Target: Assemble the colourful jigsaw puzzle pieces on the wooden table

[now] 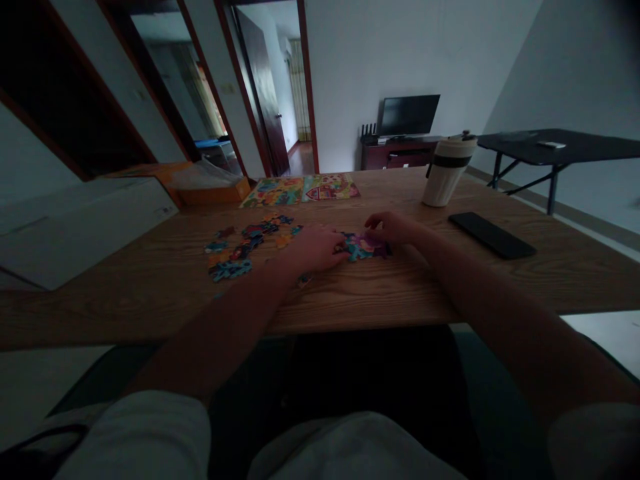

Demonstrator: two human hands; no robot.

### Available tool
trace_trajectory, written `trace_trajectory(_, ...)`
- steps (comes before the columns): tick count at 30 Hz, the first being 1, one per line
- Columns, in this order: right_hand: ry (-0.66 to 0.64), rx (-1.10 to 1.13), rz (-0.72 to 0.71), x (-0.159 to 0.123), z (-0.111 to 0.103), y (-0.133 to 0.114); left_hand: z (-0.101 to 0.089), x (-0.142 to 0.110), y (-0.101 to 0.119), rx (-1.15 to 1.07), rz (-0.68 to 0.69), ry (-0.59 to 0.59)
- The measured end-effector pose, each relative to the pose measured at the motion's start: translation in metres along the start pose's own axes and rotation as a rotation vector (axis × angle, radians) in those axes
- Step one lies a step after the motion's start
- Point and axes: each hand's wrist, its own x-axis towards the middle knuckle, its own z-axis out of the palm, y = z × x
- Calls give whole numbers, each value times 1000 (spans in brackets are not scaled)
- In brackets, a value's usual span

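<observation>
A small joined patch of jigsaw puzzle (361,248), turquoise, pink and purple, lies flat on the wooden table between my two hands. My left hand (317,247) is at its left edge, with thumb and forefinger closed around that side. My right hand (393,229) bends over the far right part, its fingertips curled down on the purple area; the palm side is hidden. Further left lie several loose jigsaw pieces (254,233) in a heap, and a turquoise cluster (231,269) sits at its near side. A small piece (305,279) shows just below my left wrist.
Behind the pieces lies a colourful picture sheet (303,190). An orange box (213,194) with clear plastic and a white box (115,223) stand at the left. A beige tumbler (447,172) and a black phone (491,235) are at the right. The table's front edge is close to me.
</observation>
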Motion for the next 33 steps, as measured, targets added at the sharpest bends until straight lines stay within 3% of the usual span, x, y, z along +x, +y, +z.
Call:
trace_trajectory(5,-28,39,-11,0,2,-1,13,7,17,-7,102,44)
trace_trajectory(9,-33,42,-12,-1,0,0,17,11,7,-79,144,1)
trace_trajectory(15,-49,49,16,-1,-1,-1,9,8,-11,-69,130,-57)
trace_trajectory(33,-115,-38,5,-3,-5,-6,11,11,-12,6,200,-34)
